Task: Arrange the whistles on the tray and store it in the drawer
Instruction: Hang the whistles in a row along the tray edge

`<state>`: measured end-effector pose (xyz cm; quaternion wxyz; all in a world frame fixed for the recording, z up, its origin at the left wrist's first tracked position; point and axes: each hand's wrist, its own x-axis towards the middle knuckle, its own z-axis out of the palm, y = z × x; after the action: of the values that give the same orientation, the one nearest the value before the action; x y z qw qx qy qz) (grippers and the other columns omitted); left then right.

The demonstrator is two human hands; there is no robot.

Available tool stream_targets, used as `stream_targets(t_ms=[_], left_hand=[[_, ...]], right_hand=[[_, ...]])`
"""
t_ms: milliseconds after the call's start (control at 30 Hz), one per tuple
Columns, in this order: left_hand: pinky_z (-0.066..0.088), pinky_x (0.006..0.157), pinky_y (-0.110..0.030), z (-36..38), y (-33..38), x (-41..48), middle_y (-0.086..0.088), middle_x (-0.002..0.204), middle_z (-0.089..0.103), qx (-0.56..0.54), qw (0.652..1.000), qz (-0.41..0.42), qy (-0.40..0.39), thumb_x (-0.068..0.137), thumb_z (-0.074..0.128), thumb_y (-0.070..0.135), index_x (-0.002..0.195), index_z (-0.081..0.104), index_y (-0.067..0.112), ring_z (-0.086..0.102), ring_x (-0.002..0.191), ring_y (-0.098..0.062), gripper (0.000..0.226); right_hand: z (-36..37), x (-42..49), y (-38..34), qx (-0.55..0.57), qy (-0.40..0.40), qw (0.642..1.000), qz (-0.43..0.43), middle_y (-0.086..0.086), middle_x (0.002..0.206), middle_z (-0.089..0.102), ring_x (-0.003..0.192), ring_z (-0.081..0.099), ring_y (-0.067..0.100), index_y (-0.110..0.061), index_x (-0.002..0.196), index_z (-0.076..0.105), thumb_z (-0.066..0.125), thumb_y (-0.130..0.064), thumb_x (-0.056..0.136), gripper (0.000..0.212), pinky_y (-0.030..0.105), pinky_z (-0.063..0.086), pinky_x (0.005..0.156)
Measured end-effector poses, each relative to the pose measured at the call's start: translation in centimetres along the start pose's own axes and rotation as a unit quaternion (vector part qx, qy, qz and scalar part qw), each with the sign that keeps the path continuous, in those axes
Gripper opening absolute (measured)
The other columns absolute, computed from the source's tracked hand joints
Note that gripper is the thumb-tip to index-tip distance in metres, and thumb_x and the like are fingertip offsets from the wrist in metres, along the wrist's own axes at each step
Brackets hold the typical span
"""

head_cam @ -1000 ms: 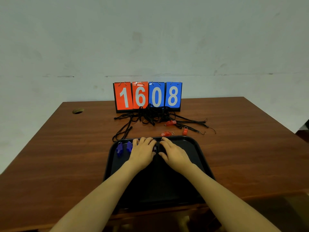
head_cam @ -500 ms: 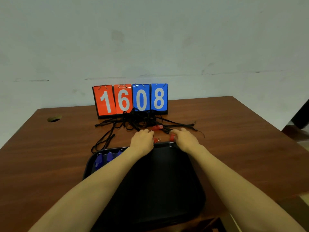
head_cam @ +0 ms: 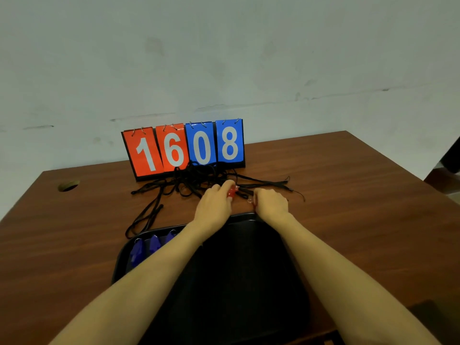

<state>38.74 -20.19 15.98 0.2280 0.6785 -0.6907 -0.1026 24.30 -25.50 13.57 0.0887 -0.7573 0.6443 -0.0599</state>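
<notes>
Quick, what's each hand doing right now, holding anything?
Left hand: pinching a red whistle.
Right hand: curled beside a metal ring; whether it grips anything cannot be told.

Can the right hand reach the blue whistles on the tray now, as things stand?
Probably not directly. The blue whistles lie in the far left corner of the tray, and the left forearm crosses the tray between them and the right hand. It would have to pass over that arm.
</notes>
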Motion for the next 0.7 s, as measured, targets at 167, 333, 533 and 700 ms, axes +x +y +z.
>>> stream_targets(t_ms=[167, 333, 533, 700], left_hand=[[0.043, 0.087, -0.027, -1.3, 1.6, -3.3, -0.001, 0.124, 0.053, -0.146, 0.989, -0.009, 0.007, 0.097, 0.048, 0.021, 0.138, 0.034, 0.033, 0.054, 0.111, -0.017, 0.045], [0.045, 0.076, -0.018, -2.4, 1.9, -5.8, 0.003, 0.102, 0.055, -0.227, 0.974, -0.004, -0.004, 0.096, 0.05, 0.02, 0.123, 0.044, 0.029, 0.057, 0.09, -0.01, 0.029], [0.05, 0.074, -0.028, -2.5, 2.4, -8.2, -0.002, 0.093, 0.06, -0.254, 0.966, -0.023, -0.032, 0.096, 0.05, 0.021, 0.107, 0.053, 0.026, 0.059, 0.084, -0.017, 0.013], [0.053, 0.081, -0.032, -2.7, 2.8, -9.4, -0.004, 0.094, 0.06, -0.303, 0.949, -0.069, -0.044, 0.092, 0.056, 0.018, 0.104, 0.057, 0.02, 0.059, 0.084, -0.016, 0.012]], right_hand=[[-0.6, -1.1, 0.8, 0.107, 0.049, 0.993, 0.013, 0.009, 0.1, 0.063, 0.085, 0.059, 0.027, -0.017, 0.098, 0.051, 0.045, -0.013, 0.095, 0.008, 0.036, 0.048, 0.071], [-2.2, -4.6, 1.3, 0.305, 0.134, 0.943, -0.024, -0.001, 0.103, 0.058, 0.091, 0.059, 0.015, -0.026, 0.099, 0.051, 0.051, -0.015, 0.095, 0.011, 0.027, 0.049, 0.075], [-2.7, -8.9, 1.0, 0.323, 0.118, 0.938, -0.048, -0.002, 0.116, 0.048, 0.085, 0.06, 0.006, -0.032, 0.125, 0.049, 0.045, -0.013, 0.099, 0.033, 0.021, 0.052, 0.077], [-2.9, -11.2, 0.6, 0.356, 0.109, 0.928, -0.012, 0.002, 0.122, 0.046, 0.09, 0.063, 0.011, -0.03, 0.125, 0.048, 0.05, -0.012, 0.096, 0.034, 0.027, 0.055, 0.082]])
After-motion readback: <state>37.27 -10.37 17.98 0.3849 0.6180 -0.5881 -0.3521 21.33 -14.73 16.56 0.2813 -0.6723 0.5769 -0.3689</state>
